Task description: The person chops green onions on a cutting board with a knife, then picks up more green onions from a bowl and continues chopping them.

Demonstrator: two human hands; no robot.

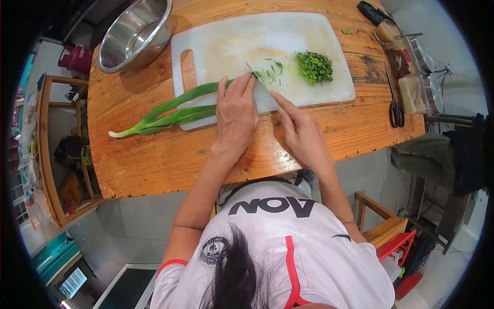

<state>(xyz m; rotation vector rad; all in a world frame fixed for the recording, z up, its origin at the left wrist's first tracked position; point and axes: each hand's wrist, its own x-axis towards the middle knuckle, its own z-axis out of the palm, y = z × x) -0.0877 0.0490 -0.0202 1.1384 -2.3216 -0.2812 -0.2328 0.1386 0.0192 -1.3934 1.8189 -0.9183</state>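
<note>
My left hand (pixel 237 110) presses the green onion (pixel 180 101) down at the front edge of the white cutting board (pixel 221 44), its fingers together over the green leaves. The onion's white root end points left, over the bare wood. My right hand (pixel 302 129) is closed around a knife (pixel 263 84), whose blade stands against my left fingertips at the cut end of the leaves; the handle is mostly hidden in the hand. Just right of the blade lie a few thin green slices (pixel 272 72). Farther right on the board sits a pile of chopped greens (pixel 314 67).
A steel bowl (pixel 136 38) stands at the table's back left. Black-handled scissors (pixel 395 108) lie near the right edge, beside several containers (pixel 411 92). The wooden table's (pixel 139 170) front edge runs close to my body. A small green scrap (pixel 347 32) lies behind the board.
</note>
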